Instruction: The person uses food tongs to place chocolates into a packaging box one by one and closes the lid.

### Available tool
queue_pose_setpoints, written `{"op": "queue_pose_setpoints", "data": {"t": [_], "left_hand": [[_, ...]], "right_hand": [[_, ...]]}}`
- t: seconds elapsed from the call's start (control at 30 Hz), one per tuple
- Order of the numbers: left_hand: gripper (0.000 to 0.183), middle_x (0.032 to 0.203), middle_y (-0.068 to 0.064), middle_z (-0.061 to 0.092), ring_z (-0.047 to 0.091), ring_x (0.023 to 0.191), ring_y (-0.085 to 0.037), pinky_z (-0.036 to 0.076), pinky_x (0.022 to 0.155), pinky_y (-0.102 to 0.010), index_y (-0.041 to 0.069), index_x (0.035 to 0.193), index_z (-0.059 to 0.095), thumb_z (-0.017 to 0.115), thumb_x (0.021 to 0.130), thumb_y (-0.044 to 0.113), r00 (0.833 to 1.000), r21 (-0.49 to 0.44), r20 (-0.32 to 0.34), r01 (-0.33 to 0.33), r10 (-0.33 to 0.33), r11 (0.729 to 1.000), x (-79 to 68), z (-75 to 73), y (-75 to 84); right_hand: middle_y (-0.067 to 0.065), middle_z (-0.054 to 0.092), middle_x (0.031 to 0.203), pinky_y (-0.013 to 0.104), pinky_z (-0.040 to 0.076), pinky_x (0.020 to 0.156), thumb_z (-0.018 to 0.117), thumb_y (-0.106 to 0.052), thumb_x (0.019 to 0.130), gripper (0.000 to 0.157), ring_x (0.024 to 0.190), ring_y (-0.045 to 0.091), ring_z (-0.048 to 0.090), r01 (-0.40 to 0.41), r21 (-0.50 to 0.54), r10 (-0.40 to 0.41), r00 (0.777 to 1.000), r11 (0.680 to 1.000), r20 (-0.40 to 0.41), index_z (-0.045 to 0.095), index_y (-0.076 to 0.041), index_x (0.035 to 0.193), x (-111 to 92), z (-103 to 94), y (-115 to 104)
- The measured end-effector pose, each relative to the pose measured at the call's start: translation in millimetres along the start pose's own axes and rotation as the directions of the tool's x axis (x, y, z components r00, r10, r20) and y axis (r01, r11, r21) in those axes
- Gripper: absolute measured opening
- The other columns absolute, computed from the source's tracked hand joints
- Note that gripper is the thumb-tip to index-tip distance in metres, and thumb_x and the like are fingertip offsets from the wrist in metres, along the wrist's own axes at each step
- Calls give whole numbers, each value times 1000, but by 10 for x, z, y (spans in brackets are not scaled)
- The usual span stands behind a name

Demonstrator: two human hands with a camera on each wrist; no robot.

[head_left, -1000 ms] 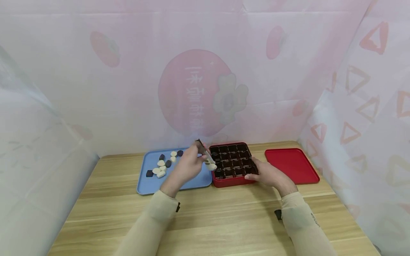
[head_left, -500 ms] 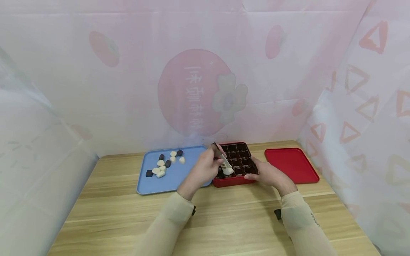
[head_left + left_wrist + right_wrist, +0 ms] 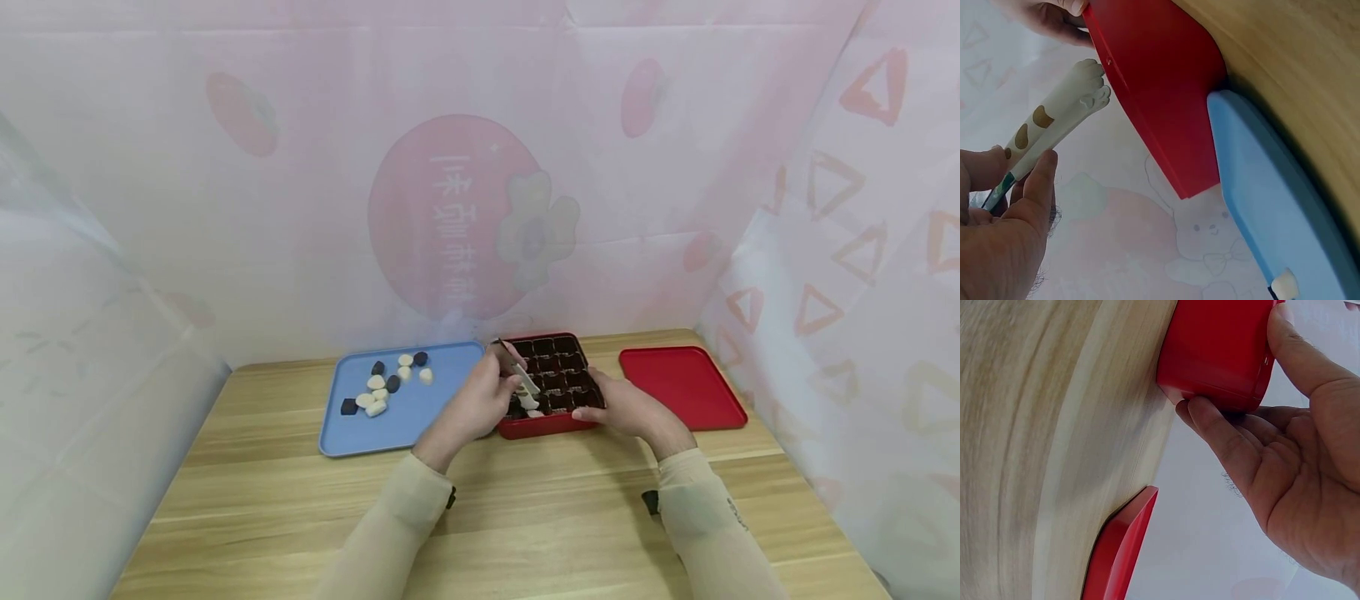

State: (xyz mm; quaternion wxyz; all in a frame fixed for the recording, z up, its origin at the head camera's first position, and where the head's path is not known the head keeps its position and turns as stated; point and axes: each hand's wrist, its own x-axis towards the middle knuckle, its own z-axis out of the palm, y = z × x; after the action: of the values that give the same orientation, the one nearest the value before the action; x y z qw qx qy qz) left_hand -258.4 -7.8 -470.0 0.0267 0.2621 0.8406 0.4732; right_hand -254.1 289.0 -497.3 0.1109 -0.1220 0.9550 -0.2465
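My left hand [image 3: 480,396] pinches white tongs [image 3: 1060,109] with brown spots and cat-paw tips, between thumb and fingers. The paw tips stand over the front left part of a red box [image 3: 547,427], which has a dark brown compartment insert [image 3: 553,363]. Just below the tips, a pale chocolate-like piece [image 3: 534,413] shows in a front-row compartment, partly hidden. At the box's right side, my right hand [image 3: 636,408] grips the front corner, its thumb on the rim and fingers against the side wall in the right wrist view.
Left of the box lies a blue tray [image 3: 442,417] bearing several white pieces [image 3: 377,408] and dark pieces [image 3: 348,407]. A red lid [image 3: 682,387] lies to the right on the wooden table [image 3: 525,517]. Printed curtains stand behind and at both sides.
My left hand has moved right from the tray side to over the box, carrying a white piece in the tongs. The piece has gone down into a front compartment. My right hand stays put.
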Motion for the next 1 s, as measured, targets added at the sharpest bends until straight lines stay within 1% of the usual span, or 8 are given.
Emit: {"op": "queue_pose_setpoints", "data": {"t": [0.1, 0.17, 0.27, 0.37, 0.43, 0.53, 0.83, 1.0], "left_hand": [[19, 131, -15, 66, 72, 111, -30, 65, 91, -38, 9, 141, 53, 56, 123, 6, 1000, 1, -19, 8, -8, 1000, -35, -88, -16], [19, 131, -16, 67, 74, 111, -29, 68, 93, -41, 9, 141, 54, 57, 122, 4, 999, 7, -38, 7, -7, 1000, -68, -155, -36], [21, 135, -16, 68, 75, 116, -29, 70, 98, -45, 6, 141, 55, 59, 121, 3, 998, 32, -68, 1, 1, 1000, -128, -266, -74], [25, 137, -17, 70, 76, 121, -33, 71, 99, -47, 5, 145, 55, 60, 121, 5, 995, 72, -99, 13, -6, 997, -205, -382, -118], [26, 139, -17, 71, 75, 125, -34, 71, 101, -48, 3, 147, 55, 60, 121, 6, 993, 91, -116, 25, -14, 996, -259, -463, -156], [28, 142, -19, 70, 74, 131, -36, 70, 108, -51, 2, 149, 54, 59, 122, 6, 991, 104, -132, 42, -28, 994, -336, -585, -225], [28, 149, -21, 64, 72, 137, -40, 69, 112, -56, -1, 150, 51, 54, 124, 6, 982, 124, -179, 90, -67, 988, -530, -903, -458], [28, 148, -26, 65, 72, 138, -45, 69, 102, -51, -1, 152, 50, 53, 124, 6, 973, 138, -204, 138, -108, 981, -614, -1030, -545]], "right_hand": [[38, 54, 174, 70, 52, 133, 86, -41, 109, 102, 153, 51, 65, 0, -1, 0, 1000, 1000, -1, 32, 11, 179, 4, 6, 4], [38, 52, 176, 70, 51, 133, 86, -42, 109, 103, 156, 52, 63, -4, -1, 4, 1000, 1000, 2, 31, 11, 179, 2, 2, 7], [38, 47, 179, 71, 49, 135, 85, -43, 110, 105, 160, 54, 58, -11, -1, 11, 1000, 1000, 10, 29, 11, 179, -5, -4, 11], [38, 44, 181, 71, 48, 136, 85, -44, 110, 106, 163, 55, 55, -15, -1, 15, 1000, 1000, 13, 28, 11, 180, -12, -6, 13], [38, 43, 182, 71, 47, 137, 85, -44, 110, 106, 164, 55, 54, -16, -3, 16, 1000, 1000, 14, 27, 11, 180, -19, -7, 13], [38, 43, 182, 71, 47, 137, 84, -44, 110, 106, 164, 55, 54, -17, -1, 17, 1000, 1000, 16, 27, 11, 180, -21, -7, 11], [38, 46, 180, 71, 48, 136, 83, -46, 111, 105, 162, 54, 57, -10, 10, 9, 1000, 1000, 13, 28, 11, 180, -31, -23, 18], [38, 48, 179, 72, 49, 135, 84, -45, 110, 105, 160, 54, 59, -11, 15, 11, 1000, 1000, 14, 29, 11, 180, -42, -23, 14]]}}
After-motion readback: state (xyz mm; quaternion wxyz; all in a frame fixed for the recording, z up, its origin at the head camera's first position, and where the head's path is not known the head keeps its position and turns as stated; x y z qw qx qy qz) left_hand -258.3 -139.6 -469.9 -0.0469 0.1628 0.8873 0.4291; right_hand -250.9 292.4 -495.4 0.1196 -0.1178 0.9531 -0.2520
